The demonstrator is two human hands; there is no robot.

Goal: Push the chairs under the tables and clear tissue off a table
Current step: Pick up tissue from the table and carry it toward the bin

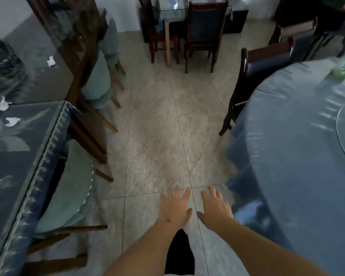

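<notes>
Hands fill the six o'clock part of the head view, both stretched out over the tiled floor [163, 120] with palms down. The left hand [175, 208] has its fingers [176, 193] straight and spread apart, holding nothing. The right hand [215, 210], just beside it toward three o'clock, also has its fingers apart and touches nothing.

At nine o'clock stands a rectangular desk [14, 156] under a dark blue patterned cloth with a clear cover. Two crumpled pieces of tissue lie on it near its far edge: one tissue [12, 121] and another scrap [2, 105] just beyond it toward ten o'clock. A third tissue piece [50, 61] lies on the next desk [40, 56] further along at ten o'clock.

Teal-cushioned chairs line this side: the nearest chair [68, 192] at eight o'clock has its seat partly under the desk edge, and a further chair [97, 84] at eleven o'clock sits beside the next desk.

At three o'clock is a round desk [287, 156] draped in light blue cloth, with a dark wooden chair [255, 76] against its far rim at two o'clock. At twelve o'clock another wooden chair [205, 26] is tucked at a far desk [167, 8].
</notes>
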